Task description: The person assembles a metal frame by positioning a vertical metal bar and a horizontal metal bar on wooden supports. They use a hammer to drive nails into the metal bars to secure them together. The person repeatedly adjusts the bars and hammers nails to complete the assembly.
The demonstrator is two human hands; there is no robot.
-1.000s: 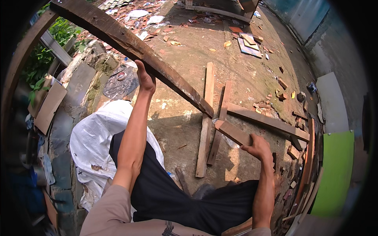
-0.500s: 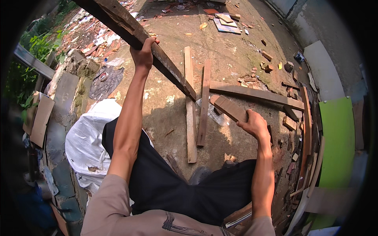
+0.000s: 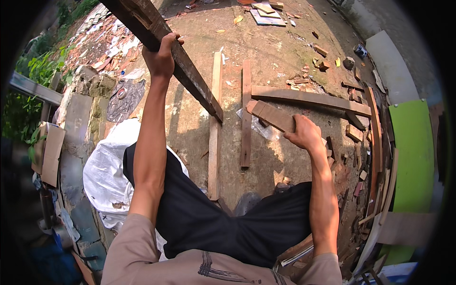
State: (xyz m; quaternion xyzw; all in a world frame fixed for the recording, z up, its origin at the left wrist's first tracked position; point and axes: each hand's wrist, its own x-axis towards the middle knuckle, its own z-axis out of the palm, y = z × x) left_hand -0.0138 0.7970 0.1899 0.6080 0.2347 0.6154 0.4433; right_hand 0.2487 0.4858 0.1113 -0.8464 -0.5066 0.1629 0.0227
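Note:
My left hand (image 3: 160, 54) is wrapped round a long, dark, weathered wooden beam (image 3: 192, 84), which slants from the upper left down toward the middle. The beam's lower end is at a pale wooden strip (image 3: 214, 156) on the ground; whether they touch I cannot tell. In my right hand (image 3: 305, 134) is a short, thick block of brown wood (image 3: 271, 117), gripped by its near right end. Its far end lies close to a brown wooden strip (image 3: 246, 121) standing apart from the pale one. A longer wooden bar (image 3: 311, 100) stretches rightward from that brown strip.
A white sack (image 3: 111, 166) sits beside my left leg. Wood offcuts (image 3: 354, 133) and long boards (image 3: 374, 128) line the right side, near a green panel (image 3: 412, 152). Flat board pieces (image 3: 267, 17) lie farther off, and rubble (image 3: 109, 50) covers the far left.
My left hand and the beam have shifted left. The pale strip has also moved left, widening its gap from the brown strip. My right hand still holds the block, its far end nearer the brown strip.

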